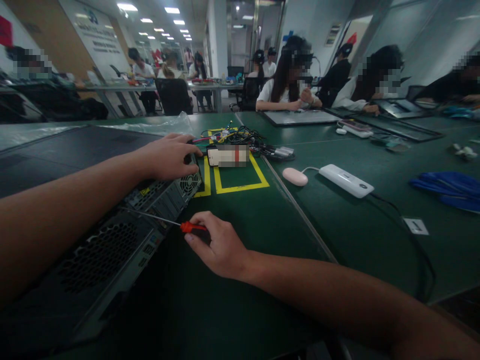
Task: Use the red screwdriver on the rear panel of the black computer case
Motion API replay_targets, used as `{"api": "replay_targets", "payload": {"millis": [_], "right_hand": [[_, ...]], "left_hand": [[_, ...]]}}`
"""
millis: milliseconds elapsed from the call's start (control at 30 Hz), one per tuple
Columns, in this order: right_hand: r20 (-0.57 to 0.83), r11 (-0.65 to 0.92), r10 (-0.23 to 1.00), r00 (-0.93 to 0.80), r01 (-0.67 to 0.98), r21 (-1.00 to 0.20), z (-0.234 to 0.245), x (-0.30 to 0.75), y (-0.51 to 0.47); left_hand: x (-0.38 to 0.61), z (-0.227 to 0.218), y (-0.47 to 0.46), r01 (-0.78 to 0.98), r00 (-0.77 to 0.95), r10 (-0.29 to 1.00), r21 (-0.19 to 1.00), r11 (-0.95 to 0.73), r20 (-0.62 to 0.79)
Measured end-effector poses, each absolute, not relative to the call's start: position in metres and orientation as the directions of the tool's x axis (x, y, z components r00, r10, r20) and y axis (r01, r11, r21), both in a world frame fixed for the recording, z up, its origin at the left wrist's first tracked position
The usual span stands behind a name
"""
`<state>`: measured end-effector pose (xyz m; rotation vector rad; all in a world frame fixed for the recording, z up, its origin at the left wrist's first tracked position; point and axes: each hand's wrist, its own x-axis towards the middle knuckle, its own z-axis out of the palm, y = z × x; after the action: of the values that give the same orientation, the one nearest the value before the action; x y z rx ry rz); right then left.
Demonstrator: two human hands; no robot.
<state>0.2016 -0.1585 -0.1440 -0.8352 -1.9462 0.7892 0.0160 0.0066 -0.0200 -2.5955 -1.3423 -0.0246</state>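
Observation:
A black desktop computer case [93, 150] lies on its side at the left, its vented back panel [108, 245] turned towards the right. My left hand [168, 157] rests on the far corner of the case above the round fan grille [190, 183], with its fingers spread. In my right hand [219, 242] is a screwdriver [193, 227] with a red and black handle, gripped between thumb and fingers. The screwdriver's thin shaft points left across the back panel. Where its tip meets the panel is hard to make out.
On the green table [300, 230] lie bundled cables [247, 136], a pale box-shaped thing [228, 156], yellow tape markings [242, 188], a pink oval device [295, 176], a white power bank [345, 181] and blue material [448, 190]. Across the table, people [288, 85] work with flat panels.

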Motion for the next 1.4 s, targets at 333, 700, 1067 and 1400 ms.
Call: {"api": "replay_targets", "payload": {"millis": [333, 700, 1067, 1400], "right_hand": [[0.463, 0.587, 0.783, -0.416, 0.246, -0.771, -0.1433, 0.2032, -0.1581], [0.477, 0.592, 0.777, -0.411, 0.217, -0.776, -0.1422, 0.2029, -0.1588], [0.487, 0.591, 0.788, -0.378, 0.241, -0.77, -0.1443, 0.2017, -0.1588], [0.548, 0.639, 0.759, -0.352, 0.24, -0.731, -0.1444, 0.2024, -0.1589]], "left_hand": [[0.0158, -0.0192, 0.0065, 0.807, 0.586, 0.803, -0.175, -0.565, 0.109], [0.0183, -0.0171, 0.003, 0.81, 0.579, 0.809, -0.182, -0.557, 0.098], [0.0177, -0.019, 0.0043, 0.828, 0.55, 0.83, -0.188, -0.529, 0.089], [0.0174, -0.0183, 0.004, 0.817, 0.565, 0.82, -0.203, -0.539, 0.097]]}}
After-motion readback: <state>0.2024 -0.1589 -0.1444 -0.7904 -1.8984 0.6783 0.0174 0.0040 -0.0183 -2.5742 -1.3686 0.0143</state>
